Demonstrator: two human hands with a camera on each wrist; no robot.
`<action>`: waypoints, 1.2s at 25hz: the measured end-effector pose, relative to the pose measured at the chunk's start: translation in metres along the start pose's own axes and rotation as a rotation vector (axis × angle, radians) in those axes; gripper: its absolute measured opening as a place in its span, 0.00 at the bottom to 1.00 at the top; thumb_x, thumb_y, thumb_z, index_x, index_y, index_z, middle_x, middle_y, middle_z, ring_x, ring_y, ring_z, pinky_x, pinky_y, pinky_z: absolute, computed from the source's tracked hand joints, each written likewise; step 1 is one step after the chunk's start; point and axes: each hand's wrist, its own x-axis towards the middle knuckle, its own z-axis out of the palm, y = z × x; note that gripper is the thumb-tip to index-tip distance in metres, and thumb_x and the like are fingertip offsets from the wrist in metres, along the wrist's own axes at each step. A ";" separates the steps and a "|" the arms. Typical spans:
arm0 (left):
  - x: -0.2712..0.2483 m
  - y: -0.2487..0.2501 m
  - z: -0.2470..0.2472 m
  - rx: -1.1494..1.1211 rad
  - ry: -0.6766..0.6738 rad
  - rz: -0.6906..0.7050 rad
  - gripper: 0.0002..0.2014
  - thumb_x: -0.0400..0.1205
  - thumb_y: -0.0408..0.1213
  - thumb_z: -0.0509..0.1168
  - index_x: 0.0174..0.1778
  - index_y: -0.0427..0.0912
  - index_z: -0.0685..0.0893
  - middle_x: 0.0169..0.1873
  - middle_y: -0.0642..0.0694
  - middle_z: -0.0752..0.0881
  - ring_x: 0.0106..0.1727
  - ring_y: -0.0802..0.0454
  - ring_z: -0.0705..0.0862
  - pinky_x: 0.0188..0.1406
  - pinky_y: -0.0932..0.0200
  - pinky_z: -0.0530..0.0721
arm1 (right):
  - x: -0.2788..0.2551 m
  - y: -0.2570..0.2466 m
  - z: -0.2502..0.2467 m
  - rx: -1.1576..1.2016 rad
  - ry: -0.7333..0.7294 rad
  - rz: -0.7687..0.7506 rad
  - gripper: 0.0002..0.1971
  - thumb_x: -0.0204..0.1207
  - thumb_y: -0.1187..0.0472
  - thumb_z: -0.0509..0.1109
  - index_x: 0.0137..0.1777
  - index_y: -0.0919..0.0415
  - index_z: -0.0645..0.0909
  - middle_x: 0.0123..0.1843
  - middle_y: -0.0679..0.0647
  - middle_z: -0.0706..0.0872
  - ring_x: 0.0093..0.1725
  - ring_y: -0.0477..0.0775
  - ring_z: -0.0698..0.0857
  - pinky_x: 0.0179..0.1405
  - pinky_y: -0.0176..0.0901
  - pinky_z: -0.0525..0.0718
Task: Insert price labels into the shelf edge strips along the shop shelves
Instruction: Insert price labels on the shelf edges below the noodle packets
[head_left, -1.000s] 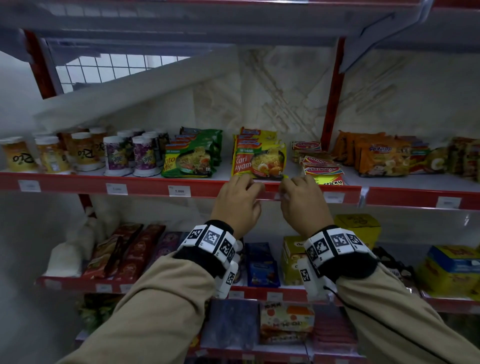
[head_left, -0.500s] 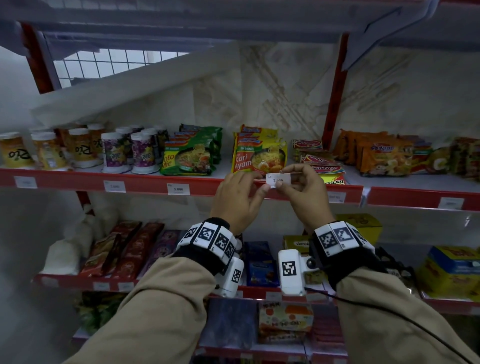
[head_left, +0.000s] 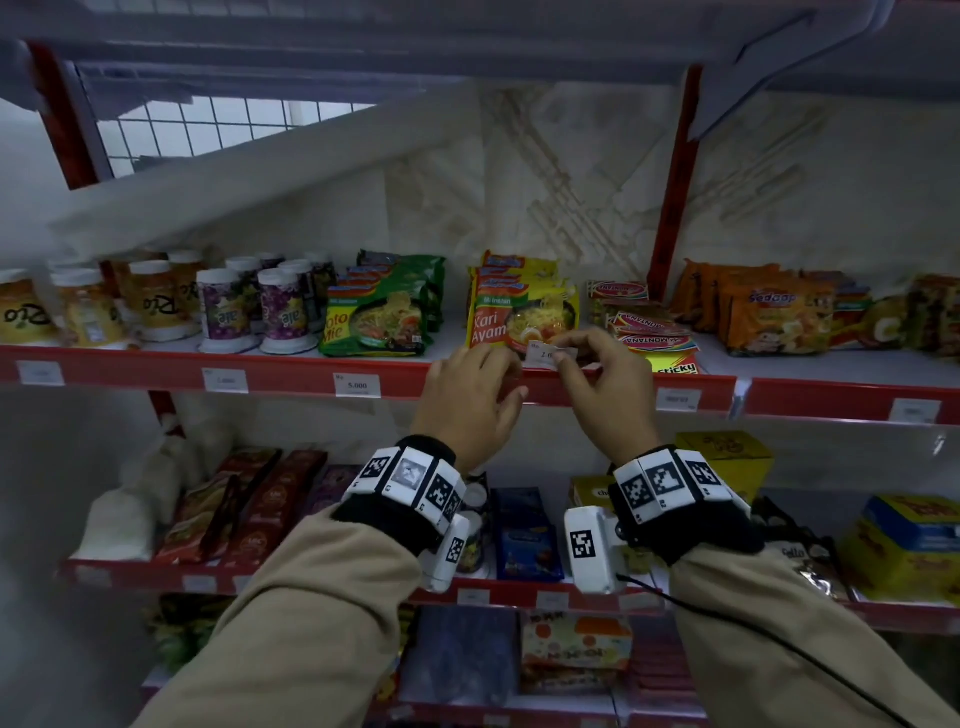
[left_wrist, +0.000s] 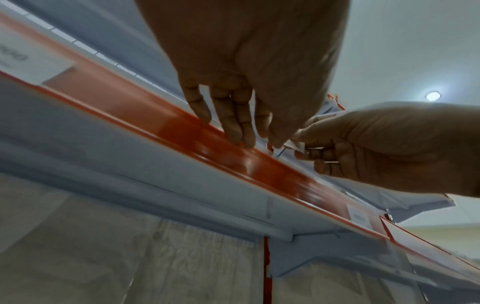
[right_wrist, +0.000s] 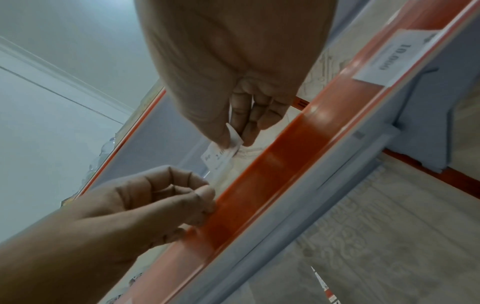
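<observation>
Head view, centre of frame: right hand (head_left: 608, 395) pinches a small white price label (head_left: 545, 354) between thumb and forefinger, just above the red shelf edge strip (head_left: 291, 375) and in front of the yellow Kari Ayam noodle pack (head_left: 519, 319). The label is not in the strip — it is held clear of it, printed side toward the camera. Left hand (head_left: 467, 400) sits just left of the label, fingers loosely bent, holding nothing; in the left wrist view its fingertips (left_wrist: 241, 133) rest on the strip's glossy front. Right wrist view, middle of frame: label (right_wrist: 221, 154) hangs from the thumb-and-finger pinch, beside the strip (right_wrist: 272, 185), not touching it as far as I can tell. Left along the strip, a label reading 5.000 (head_left: 357, 385) is already seated; another white one (head_left: 678, 399) sits right of the hands. Green Soto Mie packs (head_left: 379, 322) and purple cups (head_left: 283, 312) stand on the shelf, centre left.
</observation>
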 end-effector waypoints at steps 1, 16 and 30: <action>0.000 -0.003 -0.002 -0.008 -0.015 -0.011 0.09 0.80 0.44 0.66 0.52 0.45 0.77 0.46 0.49 0.81 0.49 0.48 0.76 0.45 0.54 0.69 | 0.001 -0.001 0.002 -0.029 -0.023 -0.029 0.03 0.77 0.60 0.69 0.47 0.53 0.84 0.43 0.46 0.87 0.45 0.48 0.84 0.47 0.51 0.83; 0.000 -0.008 -0.007 -0.012 -0.089 -0.043 0.09 0.83 0.39 0.63 0.51 0.38 0.84 0.46 0.41 0.77 0.50 0.43 0.73 0.46 0.49 0.73 | 0.004 -0.002 0.001 -0.371 -0.372 -0.141 0.04 0.75 0.63 0.71 0.48 0.59 0.84 0.49 0.55 0.83 0.51 0.57 0.78 0.47 0.48 0.76; 0.001 0.001 -0.012 0.209 -0.173 -0.031 0.12 0.85 0.39 0.58 0.55 0.38 0.84 0.49 0.39 0.77 0.51 0.41 0.72 0.45 0.52 0.66 | -0.004 -0.001 -0.003 -0.573 -0.349 -0.176 0.07 0.78 0.59 0.69 0.51 0.59 0.86 0.50 0.59 0.80 0.51 0.63 0.76 0.48 0.52 0.72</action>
